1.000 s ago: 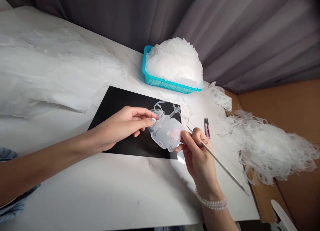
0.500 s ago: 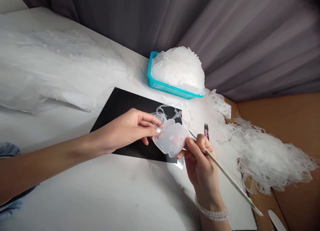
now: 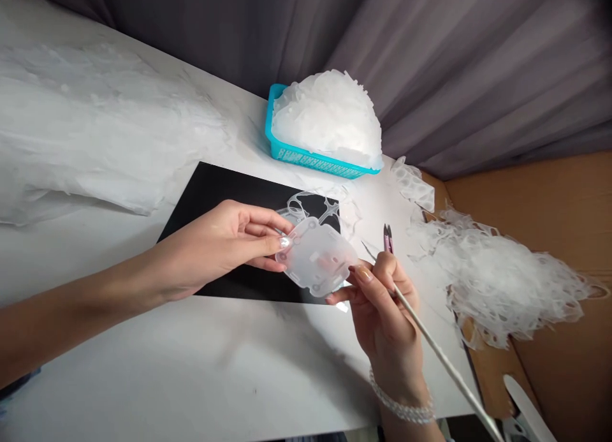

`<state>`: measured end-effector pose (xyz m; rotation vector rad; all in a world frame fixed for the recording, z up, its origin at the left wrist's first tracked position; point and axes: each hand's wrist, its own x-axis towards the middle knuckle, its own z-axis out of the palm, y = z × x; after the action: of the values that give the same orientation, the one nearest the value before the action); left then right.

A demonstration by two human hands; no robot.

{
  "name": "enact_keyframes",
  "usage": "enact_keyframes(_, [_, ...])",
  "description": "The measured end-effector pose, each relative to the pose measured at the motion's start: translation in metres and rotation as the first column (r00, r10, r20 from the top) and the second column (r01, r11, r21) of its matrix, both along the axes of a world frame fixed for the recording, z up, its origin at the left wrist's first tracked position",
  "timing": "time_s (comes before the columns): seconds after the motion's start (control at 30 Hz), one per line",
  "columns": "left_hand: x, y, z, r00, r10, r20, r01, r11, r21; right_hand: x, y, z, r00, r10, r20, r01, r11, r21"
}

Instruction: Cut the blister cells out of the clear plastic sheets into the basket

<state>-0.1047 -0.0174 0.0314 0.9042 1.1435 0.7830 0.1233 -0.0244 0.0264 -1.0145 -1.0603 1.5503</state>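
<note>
A translucent plastic piece (image 3: pixel 318 257), roughly square with notched edges and small holes, is held up between both hands. My left hand (image 3: pixel 243 238) pinches its left edge between thumb and fingers. At the lower right edge, the thumb and fingers of my right hand (image 3: pixel 385 302) grip it too. Also in my right hand is a long thin white-handled tool (image 3: pixel 444 359) with a dark pointed tip, lying between the fingers. Beneath the piece lies a black mat (image 3: pixel 229 193). A clear cut-out plastic frame (image 3: pixel 329 209) rests on the mat's far right part.
A blue basket (image 3: pixel 325 164) heaped with translucent pieces stands at the back. Pink-handled nippers (image 3: pixel 388 239) lie right of the mat. Plastic scraps (image 3: pixel 516 276) pile up by the cardboard (image 3: pixel 549 193) at right. White sheet material (image 3: pixel 95 129) covers the table's left side.
The view has shifted, so the table things appear a little further left and higher. Both hands still hold the plastic piece, which has turned slightly. The tool stays in my right hand.
</note>
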Motion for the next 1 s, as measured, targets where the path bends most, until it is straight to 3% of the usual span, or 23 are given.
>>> enact_keyframes(0.27, [0.001,0.0,0.001,0.995,0.102,-0.01,-0.101,0.992,0.071,0.001,-0.008,0.005,0.973,-0.043,0.226,0.0,0.983,0.185])
enact_keyframes(0.43, [0.002,0.001,-0.006,0.983,0.106,0.148,-0.096,0.993,-0.073,0.002,-0.008,0.005,0.963,-0.04,0.265,-0.031,0.965,0.26])
enact_keyframes(0.53, [0.003,0.003,-0.008,0.977,0.104,0.184,-0.087,0.992,-0.096,0.001,-0.008,0.002,0.955,-0.074,0.286,-0.019,0.95,0.31])
enact_keyframes(0.6, [0.003,0.005,-0.009,0.976,0.092,0.198,-0.08,0.995,-0.066,0.001,-0.004,0.001,0.92,-0.101,0.378,-0.058,0.921,0.386])
enact_keyframes(0.67, [0.001,0.007,-0.01,0.975,0.098,0.201,-0.094,0.995,-0.029,0.005,0.005,0.002,0.834,-0.164,0.527,-0.132,0.867,0.48])
enact_keyframes(0.77, [-0.005,0.011,-0.015,0.971,0.149,0.188,-0.149,0.989,-0.015,0.019,0.036,0.009,0.659,-0.333,0.674,-0.218,0.774,0.595])
enact_keyframes(0.87, [-0.01,0.016,-0.017,0.967,0.191,0.171,-0.191,0.981,-0.014,0.035,0.089,0.031,0.529,-0.498,0.687,-0.239,0.69,0.683])
enact_keyframes(1.0, [-0.014,0.017,-0.013,0.965,0.222,0.142,-0.228,0.973,0.027,0.034,0.175,0.067,0.416,-0.747,0.518,-0.073,0.541,0.838])
